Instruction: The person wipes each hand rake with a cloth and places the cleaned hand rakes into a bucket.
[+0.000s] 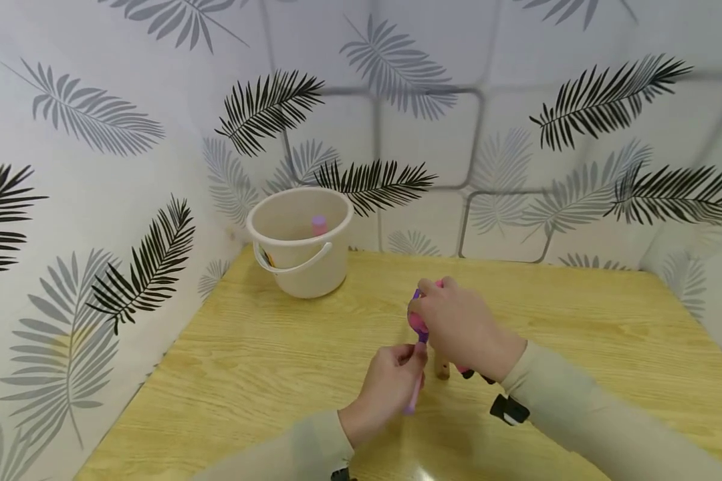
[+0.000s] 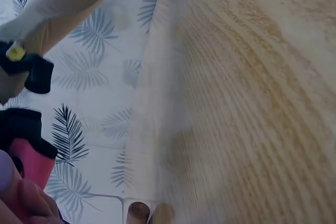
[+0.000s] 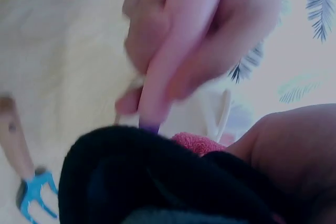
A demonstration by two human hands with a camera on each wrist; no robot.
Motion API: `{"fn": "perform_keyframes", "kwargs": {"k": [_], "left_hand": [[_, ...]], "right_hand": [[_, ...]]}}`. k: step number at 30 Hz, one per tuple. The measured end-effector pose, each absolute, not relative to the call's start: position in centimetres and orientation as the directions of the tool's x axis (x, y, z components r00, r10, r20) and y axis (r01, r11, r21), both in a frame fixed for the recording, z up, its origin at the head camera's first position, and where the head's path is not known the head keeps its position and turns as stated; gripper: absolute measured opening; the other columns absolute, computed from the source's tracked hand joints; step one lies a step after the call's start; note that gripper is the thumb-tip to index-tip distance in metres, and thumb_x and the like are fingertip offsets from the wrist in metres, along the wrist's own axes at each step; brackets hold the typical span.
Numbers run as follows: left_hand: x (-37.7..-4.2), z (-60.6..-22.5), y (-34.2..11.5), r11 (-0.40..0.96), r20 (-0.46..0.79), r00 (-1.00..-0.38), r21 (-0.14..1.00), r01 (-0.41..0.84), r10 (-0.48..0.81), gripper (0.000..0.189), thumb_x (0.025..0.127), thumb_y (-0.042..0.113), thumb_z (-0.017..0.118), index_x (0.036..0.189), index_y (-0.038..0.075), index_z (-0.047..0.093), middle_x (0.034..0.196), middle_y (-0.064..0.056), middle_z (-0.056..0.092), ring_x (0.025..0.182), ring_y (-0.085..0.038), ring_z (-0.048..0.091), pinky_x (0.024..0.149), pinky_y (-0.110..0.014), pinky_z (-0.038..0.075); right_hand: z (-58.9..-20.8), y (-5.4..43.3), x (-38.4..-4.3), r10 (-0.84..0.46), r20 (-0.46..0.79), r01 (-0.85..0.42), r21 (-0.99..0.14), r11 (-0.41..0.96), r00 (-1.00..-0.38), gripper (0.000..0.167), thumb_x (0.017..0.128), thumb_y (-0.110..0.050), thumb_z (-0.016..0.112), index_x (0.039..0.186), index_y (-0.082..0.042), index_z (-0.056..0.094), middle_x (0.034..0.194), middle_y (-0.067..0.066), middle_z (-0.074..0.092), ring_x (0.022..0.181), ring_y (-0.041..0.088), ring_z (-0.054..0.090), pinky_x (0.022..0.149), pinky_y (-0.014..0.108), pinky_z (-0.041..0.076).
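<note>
Pink-purple tool (image 1: 422,336): handle gripped by left hand (image 1: 390,377)
Right hand (image 1: 462,327): held pink cloth (image 3: 197,143), probably, at far end
White bucket (image 1: 315,280): stood far left

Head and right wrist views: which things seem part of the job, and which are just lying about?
Apparently in the job:
Pink-handled tool, held by the left hand
Pink terry cloth, at the right hand

Probably just lying about:
Blue-tined hand fork, on the table
White bucket, pink-and-lavender item inside
</note>
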State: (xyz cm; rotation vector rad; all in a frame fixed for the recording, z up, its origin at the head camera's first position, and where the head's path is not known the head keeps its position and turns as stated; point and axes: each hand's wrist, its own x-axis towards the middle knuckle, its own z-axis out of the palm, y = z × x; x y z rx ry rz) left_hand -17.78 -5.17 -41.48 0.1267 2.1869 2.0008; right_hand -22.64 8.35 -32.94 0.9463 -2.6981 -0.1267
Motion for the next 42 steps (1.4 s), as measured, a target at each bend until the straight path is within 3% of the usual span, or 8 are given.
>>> {"fn": "perform_keyframes", "kwargs": {"k": [7,13,18,25,29,32,37,42], "left_hand": [[-17.0,-41.2,-4.9,0.098,-0.061,-0.978,0.994,-0.042,0.198,0.042,0.105,0.03,0.051,0.127,-0.004,0.064,0.057,0.002,0.051,0.038,-0.008,0.04,0.038,-0.019,0.032],[-17.1,-41.2,-5.0,0.116,-0.071,-0.973,0.992,-0.046,0.22,0.034,0.105,0.028,0.05,0.104,0.001,0.07,0.053,0.004,0.049,0.038,-0.007,0.038,0.039,-0.019,0.03],[-17.0,-41.1,-5.0,0.099,-0.074,-0.973,0.994,-0.054,0.216,0.035,0.105,0.028,0.05,0.107,-0.001,0.069,0.058,0.002,0.052,0.042,-0.008,0.039,0.039,-0.019,0.031],[-17.5,-41.0,-4.8,0.102,-0.074,-0.977,0.993,-0.055,0.2,0.035,0.105,0.031,0.049,0.088,0.005,0.065,0.058,0.001,0.052,0.041,-0.009,0.04,0.041,-0.022,0.032],[-17.5,-40.8,-4.6,0.088,-0.052,-0.972,0.996,-0.032,0.229,0.037,0.105,0.031,0.049,0.08,0.008,0.061,0.053,0.001,0.048,0.038,-0.009,0.038,0.038,-0.022,0.029],[-17.3,-40.8,-4.5,0.095,-0.033,-0.969,0.995,-0.01,0.245,0.039,0.105,0.032,0.049,0.076,0.008,0.06,0.052,0.002,0.048,0.037,-0.009,0.039,0.037,-0.022,0.03],[-17.6,-40.9,-4.8,0.089,-0.028,-0.976,0.996,-0.009,0.216,0.035,0.104,0.03,0.051,0.085,0.005,0.066,0.054,0.002,0.049,0.037,-0.008,0.039,0.037,-0.021,0.03],[-17.8,-41.4,-5.3,0.079,-0.07,-0.978,0.995,-0.056,0.197,0.033,0.104,0.028,0.051,0.088,0.004,0.067,0.056,0.002,0.052,0.039,-0.008,0.04,0.039,-0.02,0.032]], "right_hand": [[-32.8,9.1,-25.1,-0.576,0.211,-0.543,0.198,0.816,-0.79,0.012,0.081,-0.012,0.077,0.092,-0.016,0.075,0.089,0.006,0.058,0.076,0.03,0.057,0.049,0.042,0.055],[-32.6,8.8,-23.5,-0.617,0.162,-0.577,0.238,0.782,-0.77,0.019,0.075,-0.017,0.086,0.09,-0.018,0.074,0.092,0.004,0.058,0.083,0.031,0.059,0.053,0.044,0.057],[-32.3,8.8,-22.3,-0.633,0.181,-0.591,0.24,0.77,-0.752,0.031,0.066,-0.019,0.092,0.091,-0.017,0.074,0.096,0.006,0.059,0.093,0.035,0.061,0.053,0.045,0.058],[-32.2,8.6,-22.0,-0.674,0.186,-0.657,0.15,0.739,-0.715,0.026,0.072,-0.008,0.08,0.091,-0.023,0.071,0.09,-0.001,0.058,0.075,0.025,0.055,0.044,0.036,0.048],[-32.0,8.6,-23.5,-0.65,0.229,-0.635,0.143,0.759,-0.725,0.034,0.074,-0.006,0.079,0.105,-0.017,0.07,0.093,0.002,0.063,0.077,0.028,0.06,0.047,0.038,0.053],[-32.1,8.8,-25.0,-0.618,0.254,-0.605,0.136,0.784,-0.744,0.031,0.078,-0.006,0.076,0.107,-0.014,0.069,0.094,0.003,0.064,0.079,0.03,0.06,0.047,0.04,0.053],[-32.3,9.3,-26.2,-0.608,0.232,-0.596,0.129,0.793,-0.759,0.023,0.079,-0.006,0.074,0.098,-0.017,0.071,0.088,0.0,0.063,0.075,0.026,0.057,0.047,0.037,0.052],[-32.1,9.5,-24.7,-0.649,0.134,-0.639,0.117,0.76,-0.749,0.025,0.073,-0.01,0.083,0.094,-0.02,0.073,0.082,-0.003,0.06,0.071,0.022,0.055,0.049,0.033,0.048]]}}
